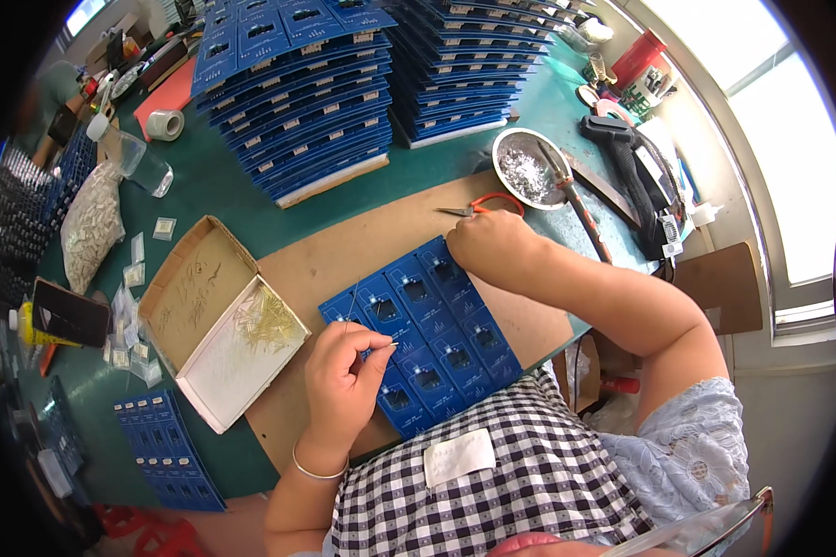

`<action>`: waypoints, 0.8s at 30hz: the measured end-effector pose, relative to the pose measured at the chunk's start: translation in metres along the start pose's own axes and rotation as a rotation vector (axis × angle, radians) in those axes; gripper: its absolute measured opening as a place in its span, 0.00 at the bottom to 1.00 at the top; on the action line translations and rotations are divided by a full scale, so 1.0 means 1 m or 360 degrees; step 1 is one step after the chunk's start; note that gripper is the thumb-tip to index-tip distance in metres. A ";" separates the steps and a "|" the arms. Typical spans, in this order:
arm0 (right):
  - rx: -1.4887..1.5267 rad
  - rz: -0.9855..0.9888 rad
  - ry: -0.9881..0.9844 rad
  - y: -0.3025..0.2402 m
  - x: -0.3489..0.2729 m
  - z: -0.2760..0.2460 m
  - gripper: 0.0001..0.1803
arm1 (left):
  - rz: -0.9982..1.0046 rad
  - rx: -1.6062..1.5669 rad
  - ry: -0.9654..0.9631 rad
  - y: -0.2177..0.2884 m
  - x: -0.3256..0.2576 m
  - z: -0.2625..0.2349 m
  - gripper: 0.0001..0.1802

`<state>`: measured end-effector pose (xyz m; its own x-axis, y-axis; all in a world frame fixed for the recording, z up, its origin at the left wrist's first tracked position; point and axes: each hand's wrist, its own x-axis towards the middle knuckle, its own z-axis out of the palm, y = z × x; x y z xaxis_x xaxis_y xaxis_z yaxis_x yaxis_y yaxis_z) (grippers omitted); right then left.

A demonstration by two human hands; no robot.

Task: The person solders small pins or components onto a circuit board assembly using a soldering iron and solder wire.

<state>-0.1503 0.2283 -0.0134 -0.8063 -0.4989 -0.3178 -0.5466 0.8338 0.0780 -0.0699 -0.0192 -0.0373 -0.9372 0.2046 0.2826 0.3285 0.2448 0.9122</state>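
Observation:
A blue printed circuit board panel (437,330) with square cut-outs lies tilted on the brown cardboard sheet (344,246), close to my body. Over its left side is my left hand (344,371), thumb and forefinger pinched on a thin pale wire pin (394,344). A fine wire also shows just above that hand. My right hand (494,243) is closed in a fist at the panel's far right corner; its fingertips are hidden. Right behind it lies a small orange-handled cutting tool (497,199), partly covered by the fist.
Left of the panel, a shallow cardboard box (223,390) holds loose thin yellowish pins (269,318). Tall stacks of blue boards (297,121) stand behind. A metal bowl (509,139) with solder scraps and a soldering iron (585,213) sit far right. At left are a bottle (144,162) and bags (93,223).

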 end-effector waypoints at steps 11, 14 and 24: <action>0.1547 0.0427 0.0596 0.005 -0.018 0.019 0.03 | 0.0012 0.0007 0.0028 -0.004 -0.001 -0.002 0.06; 0.2197 0.0549 0.0627 -0.008 -0.020 0.038 0.02 | -0.0013 0.0006 -0.0032 -0.005 0.001 0.000 0.06; 0.1727 0.0385 0.0743 -0.014 -0.019 0.032 0.03 | -0.0023 0.0019 -0.0011 -0.005 0.001 -0.001 0.06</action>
<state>-0.1201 0.2340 -0.0389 -0.9882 -0.1527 -0.0148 -0.0759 0.5706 -0.8177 -0.0726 -0.0209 -0.0413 -0.9410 0.2075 0.2672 0.3163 0.2594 0.9125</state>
